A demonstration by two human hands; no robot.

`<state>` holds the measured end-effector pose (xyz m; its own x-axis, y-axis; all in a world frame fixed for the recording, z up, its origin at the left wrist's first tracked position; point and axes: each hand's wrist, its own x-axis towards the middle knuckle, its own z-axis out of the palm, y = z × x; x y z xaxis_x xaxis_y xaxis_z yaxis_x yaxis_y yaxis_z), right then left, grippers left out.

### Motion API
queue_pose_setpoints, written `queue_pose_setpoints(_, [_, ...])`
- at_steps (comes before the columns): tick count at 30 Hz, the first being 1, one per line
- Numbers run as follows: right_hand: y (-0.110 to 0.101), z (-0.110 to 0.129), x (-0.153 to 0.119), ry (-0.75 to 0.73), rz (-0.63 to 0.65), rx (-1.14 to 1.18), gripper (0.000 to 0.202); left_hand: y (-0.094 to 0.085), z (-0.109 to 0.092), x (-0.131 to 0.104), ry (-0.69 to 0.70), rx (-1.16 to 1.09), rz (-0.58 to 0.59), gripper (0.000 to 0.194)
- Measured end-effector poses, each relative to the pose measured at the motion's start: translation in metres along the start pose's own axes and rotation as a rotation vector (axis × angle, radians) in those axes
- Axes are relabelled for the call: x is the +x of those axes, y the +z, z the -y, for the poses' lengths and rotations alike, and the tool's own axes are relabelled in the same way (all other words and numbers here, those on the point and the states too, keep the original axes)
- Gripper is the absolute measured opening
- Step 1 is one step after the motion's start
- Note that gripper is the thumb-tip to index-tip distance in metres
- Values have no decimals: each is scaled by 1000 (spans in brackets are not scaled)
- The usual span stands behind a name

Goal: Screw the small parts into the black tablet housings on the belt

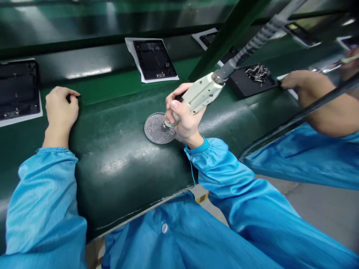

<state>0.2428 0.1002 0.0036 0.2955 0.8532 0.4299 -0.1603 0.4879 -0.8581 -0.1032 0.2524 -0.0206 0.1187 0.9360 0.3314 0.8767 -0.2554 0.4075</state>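
My right hand (pixel 186 116) is wrapped round a pale electric screwdriver (pixel 206 91). The driver slants down to the left, its tip over a round grey plate full of small holes (pixel 158 129); whether the tip touches it I cannot tell. On the left, my left hand (pixel 61 108) rests on the green work surface (pixel 117 123), thumb and forefinger nearly together and nothing visible between them. Beside that hand lies a dark tablet-like device (pixel 18 87) on a white sheet. A similar device (pixel 154 59) lies beyond the plate, also on a white backing.
A black tray (pixel 252 82) holds several small metal pieces. Behind the driver a green post (pixel 221 41) slants upward. At right, a co-worker's arm (pixel 322 97) reaches in, with a dark cable (pixel 294 116) crossing before it. More devices (pixel 301 33) lie farther back.
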Motion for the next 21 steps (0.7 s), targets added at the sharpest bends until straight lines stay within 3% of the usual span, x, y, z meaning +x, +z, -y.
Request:
queue_pose_setpoints(6, [-2,-4,-2,-22,25,-53,57,-4,-13,-1,-23,4,38,34])
queue_pose_setpoints(12, [-3,-11,-1,-155,55,7,48,-2,-9,1,-38,14,19,34])
queue_pose_setpoints(21, [-1,0,-3,-165,71,23,35,-3,-12,0,-35,4,27,36])
